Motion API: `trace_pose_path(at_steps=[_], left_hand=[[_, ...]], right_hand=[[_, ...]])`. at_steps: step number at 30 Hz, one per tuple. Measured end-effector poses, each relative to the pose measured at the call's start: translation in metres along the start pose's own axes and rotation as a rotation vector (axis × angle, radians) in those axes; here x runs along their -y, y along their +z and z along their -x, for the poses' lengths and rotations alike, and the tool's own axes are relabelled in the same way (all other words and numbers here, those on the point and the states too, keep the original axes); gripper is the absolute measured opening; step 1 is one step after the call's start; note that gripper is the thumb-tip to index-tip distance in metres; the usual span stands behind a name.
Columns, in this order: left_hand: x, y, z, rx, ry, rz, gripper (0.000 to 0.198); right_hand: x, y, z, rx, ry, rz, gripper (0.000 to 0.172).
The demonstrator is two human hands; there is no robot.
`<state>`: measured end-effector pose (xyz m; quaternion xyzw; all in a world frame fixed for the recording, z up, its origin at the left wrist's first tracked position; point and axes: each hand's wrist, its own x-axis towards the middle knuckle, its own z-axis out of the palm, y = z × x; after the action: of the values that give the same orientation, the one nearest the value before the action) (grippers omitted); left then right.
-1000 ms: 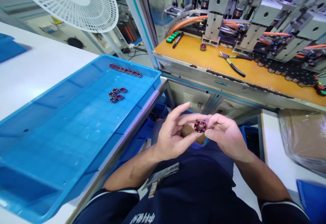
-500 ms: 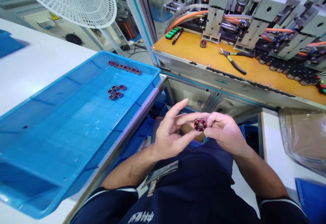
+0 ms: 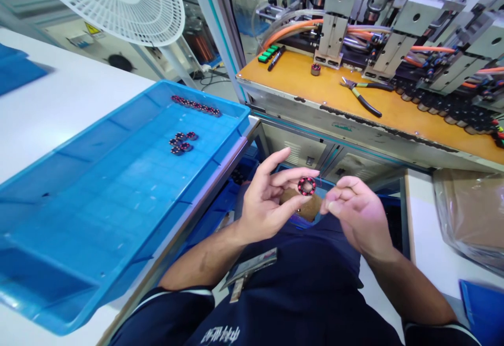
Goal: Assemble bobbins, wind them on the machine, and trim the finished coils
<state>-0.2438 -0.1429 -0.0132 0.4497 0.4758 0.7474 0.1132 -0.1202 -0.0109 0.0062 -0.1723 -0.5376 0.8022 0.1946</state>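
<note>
My left hand (image 3: 263, 199) pinches a small ring-shaped wound stator (image 3: 306, 186) between thumb and fingers, its open face with red windings turned up toward me. A thin reddish wire end seems to stick out at its right side. Just right of the stator, apart from it, my right hand (image 3: 360, 215) is closed in a pinch; whatever lies between those fingertips is too small to make out. Below both hands, a blue bin (image 3: 305, 224) with something brown in it stands by my lap, partly hidden.
At left, a large blue tray (image 3: 118, 262) holds a row of stators (image 3: 196, 105) and a small cluster (image 3: 183, 143). On the orange bench lie cutting pliers (image 3: 361, 95), a black pen (image 3: 276, 58), one stator (image 3: 315, 69) and a dark row of parts (image 3: 444, 107) below the machine.
My right hand has come away from the stator, moving right and slightly down, still pinched. My left hand keeps hold of the stator, which sits slightly higher and further left.
</note>
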Motion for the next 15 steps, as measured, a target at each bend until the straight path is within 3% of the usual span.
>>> trace_pose_path(at_steps=[7,12,15], left_hand=[[-0.005,-0.002,0.007,0.173,-0.029,-0.012,0.076],[-0.006,0.002,0.005,0.122,-0.152,0.212,0.074],[-0.004,0.004,-0.001,0.060,-0.261,0.348,0.062]], right_hand=[[0.024,-0.001,-0.014,0.199,0.030,0.286,0.019],[0.018,0.005,-0.011,0.201,-0.070,0.310,0.017],[0.009,0.005,-0.005,0.162,-0.068,0.297,0.020]])
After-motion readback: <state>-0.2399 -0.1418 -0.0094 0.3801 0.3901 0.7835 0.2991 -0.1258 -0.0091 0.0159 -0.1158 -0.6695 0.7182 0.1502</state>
